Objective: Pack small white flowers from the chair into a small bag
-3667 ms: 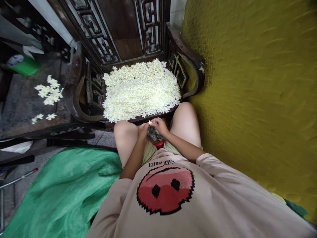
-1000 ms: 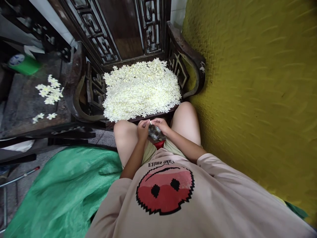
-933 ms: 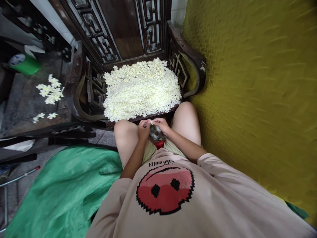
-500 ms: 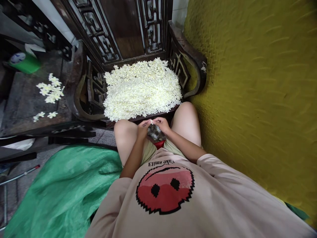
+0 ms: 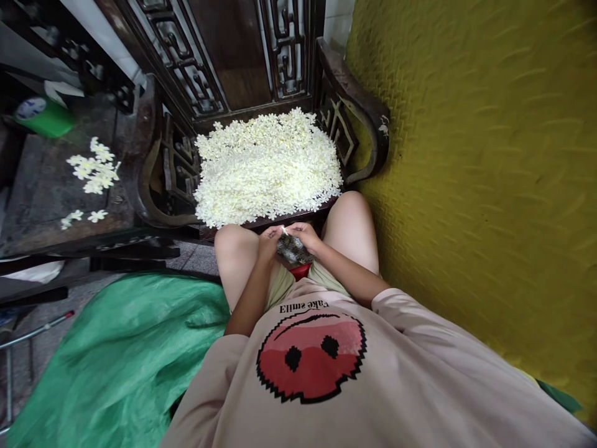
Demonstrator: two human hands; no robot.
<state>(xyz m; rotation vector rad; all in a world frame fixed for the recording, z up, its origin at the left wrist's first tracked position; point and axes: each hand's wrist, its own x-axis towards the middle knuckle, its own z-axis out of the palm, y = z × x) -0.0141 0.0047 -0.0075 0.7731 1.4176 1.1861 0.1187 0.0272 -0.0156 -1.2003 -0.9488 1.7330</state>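
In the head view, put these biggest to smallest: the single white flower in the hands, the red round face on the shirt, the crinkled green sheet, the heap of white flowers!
1. Crinkled green sheet
2. Heap of white flowers
3. Red round face
4. Single white flower, between left hand and right hand

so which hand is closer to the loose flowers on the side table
Left. The left hand is between the knees, to the right of the loose flowers and well short of them; the right hand is farther right, beyond it.
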